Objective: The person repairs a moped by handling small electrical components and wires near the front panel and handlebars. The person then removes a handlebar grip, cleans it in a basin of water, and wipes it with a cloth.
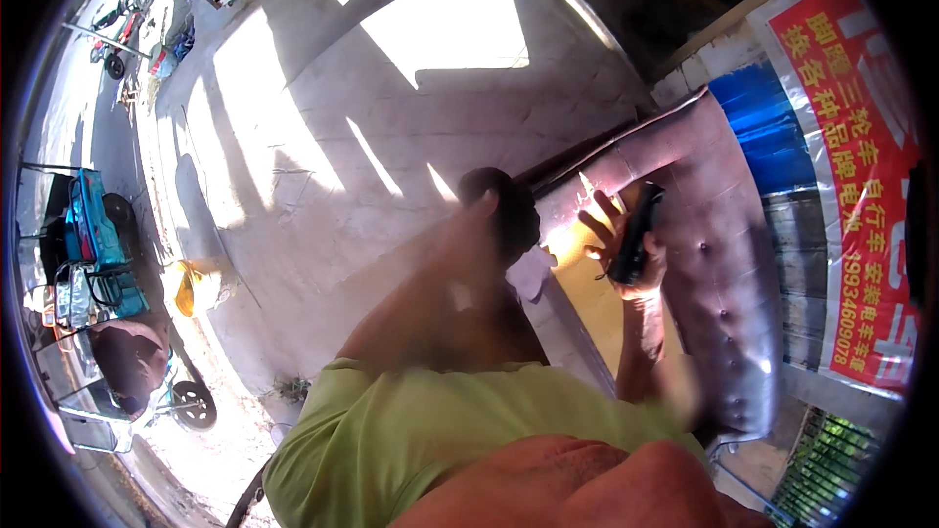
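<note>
My right hand (pixel 643 284) is raised over the sofa side, holding a black oblong object (pixel 638 237) against the palm. The thumb lies along one side of it, and the other fingers spread out beyond it. Its exact kind does not show. My left forearm (pixel 416 284) reaches forward, smeared by motion. At its end, my left hand (pixel 477 215) meets a dark rounded shape (pixel 507 215) that I cannot make out, and its fingers do not show clearly. A yellow surface (pixel 597 303) lies beneath my right hand, partly lit by sun.
A worn brownish-purple tufted sofa (pixel 724 284) curves along the right. Behind it hang a blue sheet (pixel 763 127) and a red banner (pixel 841 186). Sunlit concrete floor (pixel 323 117) stretches ahead. At the left stand a blue-bagged wheeled cart (pixel 98 225) and a yellow item (pixel 186 286).
</note>
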Demonstrator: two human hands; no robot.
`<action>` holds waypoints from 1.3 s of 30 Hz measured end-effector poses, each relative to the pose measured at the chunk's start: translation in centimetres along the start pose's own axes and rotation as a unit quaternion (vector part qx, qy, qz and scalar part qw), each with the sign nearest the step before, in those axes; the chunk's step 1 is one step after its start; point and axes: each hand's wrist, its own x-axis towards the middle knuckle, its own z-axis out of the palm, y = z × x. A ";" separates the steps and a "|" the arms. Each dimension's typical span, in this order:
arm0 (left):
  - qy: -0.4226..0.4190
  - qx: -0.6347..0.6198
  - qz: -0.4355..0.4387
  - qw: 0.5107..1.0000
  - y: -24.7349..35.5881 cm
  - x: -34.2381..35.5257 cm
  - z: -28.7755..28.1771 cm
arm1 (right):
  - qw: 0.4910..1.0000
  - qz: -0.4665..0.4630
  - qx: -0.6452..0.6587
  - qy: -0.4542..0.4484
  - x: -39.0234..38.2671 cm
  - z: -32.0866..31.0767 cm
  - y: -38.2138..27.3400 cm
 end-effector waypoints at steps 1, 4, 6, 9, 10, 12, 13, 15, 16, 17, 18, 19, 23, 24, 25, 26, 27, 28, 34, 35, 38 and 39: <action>-0.015 -0.050 0.008 0.999 1.7 0.2 1.4 | 0.996 0.066 0.024 -0.051 2.1 0.9 3.4; -0.120 -0.178 -0.070 0.974 7.9 2.3 2.3 | 0.989 0.133 -0.058 -0.030 7.0 6.5 8.7; -0.039 -0.130 0.020 0.991 11.4 5.6 2.5 | 0.981 0.111 -0.158 0.032 10.5 11.7 8.8; 0.162 -0.058 0.016 0.985 17.1 6.7 6.4 | 0.968 0.142 -0.202 0.034 16.2 10.6 7.3; 0.138 -0.034 0.010 0.990 18.0 8.1 6.9 | 0.961 0.129 -0.243 0.009 16.5 1.3 10.0; 0.112 0.085 0.118 0.983 20.1 11.6 5.2 | 0.934 0.193 -0.298 0.033 21.6 3.2 9.3; 0.088 0.180 0.211 0.957 20.4 14.5 3.0 | 0.918 0.224 -0.325 0.047 24.0 4.3 8.6; 0.026 0.322 0.298 0.898 21.8 20.7 0.4 | 0.900 0.143 -0.408 0.050 27.7 5.2 7.4; -0.004 0.369 0.306 0.878 22.9 23.9 0.0 | 0.886 0.101 -0.450 0.050 29.7 5.1 6.6; -0.036 0.417 0.306 0.855 24.1 26.8 -0.1 | 0.913 0.140 -0.369 0.105 31.1 3.6 5.9; -0.027 0.459 0.289 0.840 25.9 29.3 0.2 | 0.930 0.178 -0.281 0.154 32.1 1.2 4.8; -0.067 0.524 0.290 0.798 27.2 31.7 0.4 | 0.936 0.213 -0.196 0.202 32.5 -0.6 2.6; -0.015 0.534 0.179 0.826 33.6 38.8 -0.5 | 0.941 0.189 -0.103 0.262 27.4 -5.2 -11.1; 0.044 0.494 0.124 0.860 35.6 40.0 -2.0 | 0.903 0.180 -0.162 0.353 25.7 -3.6 -14.9; 0.089 0.472 0.082 0.873 37.4 41.1 -4.0 | 0.855 0.121 -0.200 0.463 22.1 -5.1 -17.2; 0.126 0.457 0.043 0.879 39.4 41.6 -7.3 | 0.836 0.095 -0.231 0.489 17.8 -6.9 -21.1; 0.171 0.437 0.008 0.883 41.6 41.7 -11.0 | 0.843 0.069 -0.182 0.501 16.3 -5.0 -25.7; 0.178 0.433 -0.011 0.884 43.2 41.1 -11.6 | 0.834 0.042 -0.163 0.526 14.0 -4.1 -28.4; 0.296 0.464 -0.148 0.822 52.2 39.3 -16.2 | 0.717 -0.039 -0.214 0.662 8.6 -3.1 -41.4; 0.342 0.471 -0.125 0.804 53.5 39.0 -14.2 | 0.708 -0.032 -0.211 0.673 9.4 -4.3 -41.8; 0.303 0.424 -0.204 0.829 56.9 42.3 -18.4 | 0.672 0.059 -0.246 0.696 15.6 -9.1 -39.6; 0.314 0.473 -0.229 0.791 58.0 43.1 -17.2 | 0.655 0.116 -0.275 0.694 19.0 -11.0 -37.8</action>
